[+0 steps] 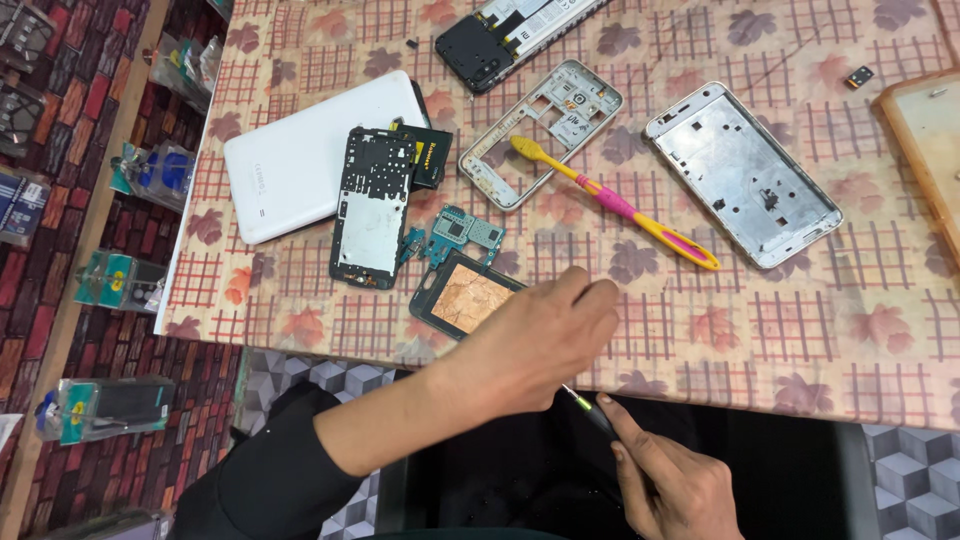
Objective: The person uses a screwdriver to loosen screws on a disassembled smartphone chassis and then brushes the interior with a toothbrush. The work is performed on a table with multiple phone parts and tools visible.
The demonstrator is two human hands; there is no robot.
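Note:
My left hand (540, 340) rests at the near edge of the table with its fingers curled and thumb and forefinger pinched; whatever lies under it is hidden. It sits just right of a black screen bezel (430, 300) with an empty window. My right hand (670, 480) is below the table edge, gripping a thin dark screwdriver (592, 411) with a yellow-green neck. The screwdriver's tip points up-left and disappears under my left hand. A small green circuit board (462, 232) lies just beyond the bezel.
On the leaf-patterned cloth (800, 330) lie a white device cover (300, 155), a black midframe (370, 205), a black battery (428, 155), a silver frame (500, 175), a yellow and pink toothbrush (620, 205), a metal chassis (740, 170) and an opened phone (510, 30). A wooden tray (925, 130) sits at the right edge. Packaged goods (120, 275) hang at the left.

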